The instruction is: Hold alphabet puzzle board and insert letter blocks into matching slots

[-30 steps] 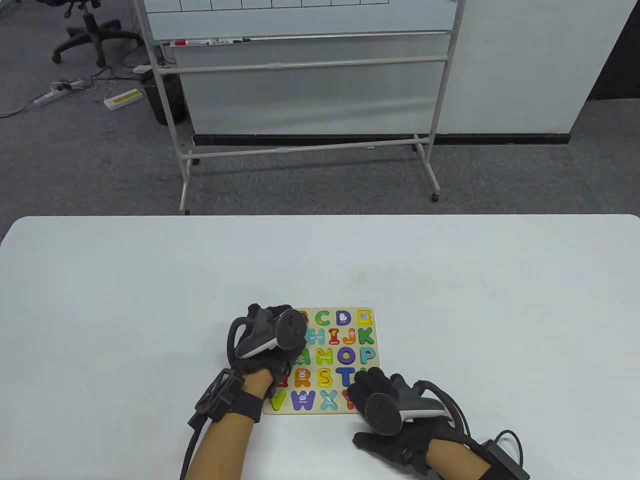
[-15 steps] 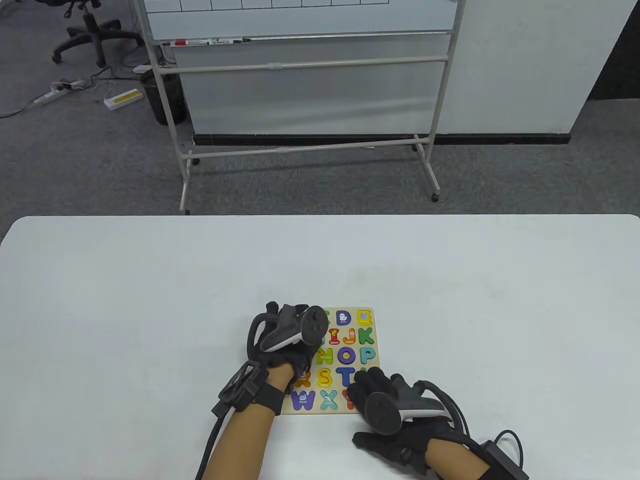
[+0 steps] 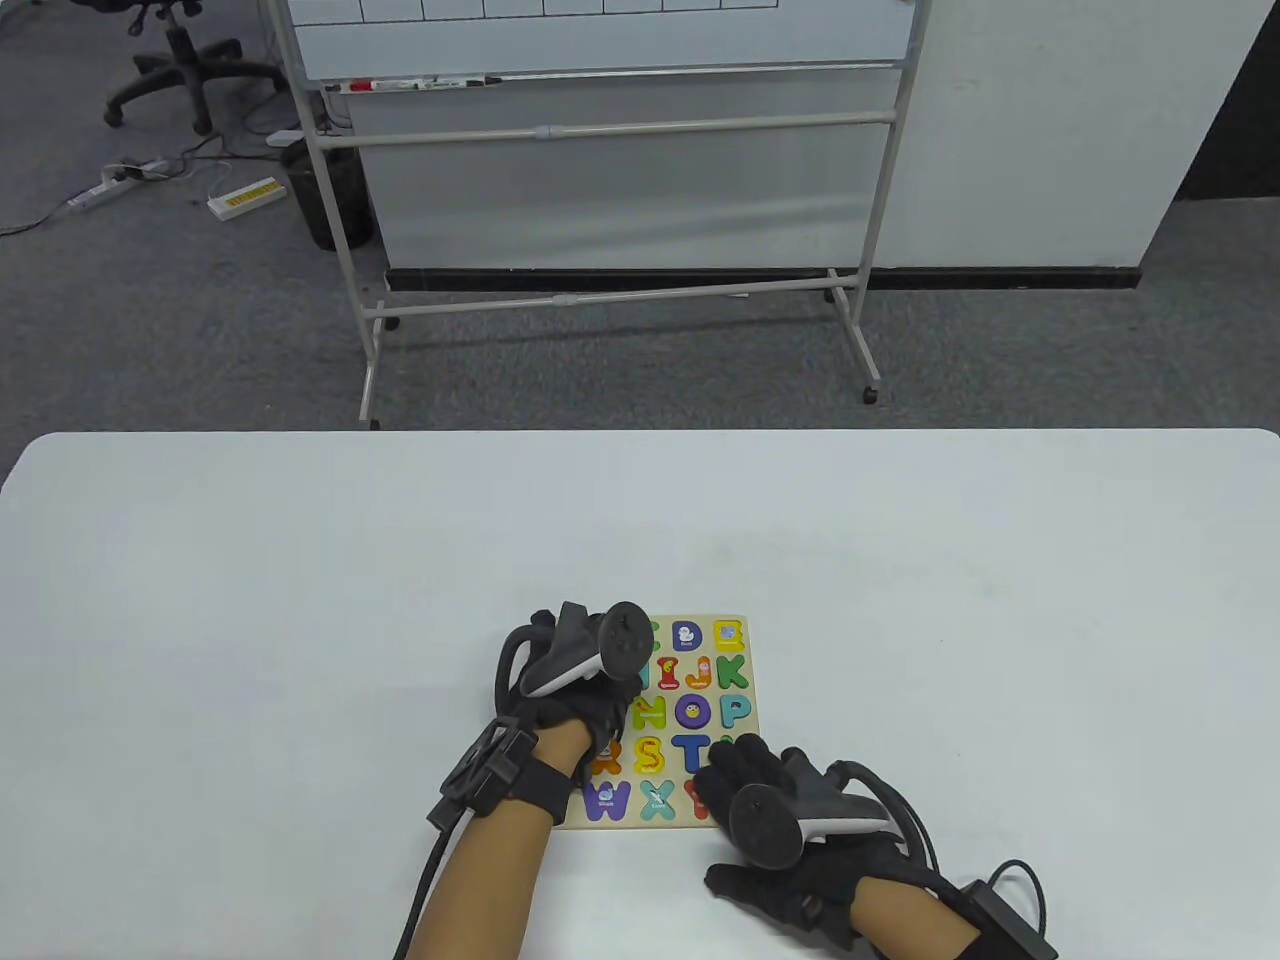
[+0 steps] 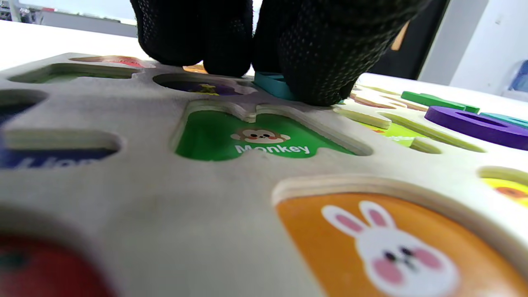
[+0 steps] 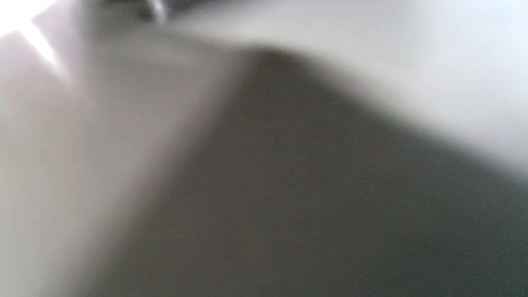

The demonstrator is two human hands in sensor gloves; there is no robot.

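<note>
The wooden alphabet puzzle board (image 3: 710,690) lies flat near the table's front edge, with coloured letters in most slots. My left hand (image 3: 615,700) hovers over the board's upper left part. In the left wrist view its fingertips (image 4: 313,62) press down on a teal letter block (image 4: 270,84) on the board (image 4: 165,185), just beyond the empty green "Monkey" slot (image 4: 264,140). An orange rabbit slot (image 4: 383,243) lies nearer. My right hand (image 3: 735,765) rests flat on the board's near right corner. The right wrist view is a grey blur.
The white table (image 3: 300,600) stretches wide to the left, right and far side of the board. A whiteboard on a wheeled stand (image 3: 600,200) and an office chair (image 3: 180,60) stand on the floor beyond the far edge.
My left hand has moved right from the board's left edge to over its upper left letters, then nearly stopped. The right hand and the board have not moved.
</note>
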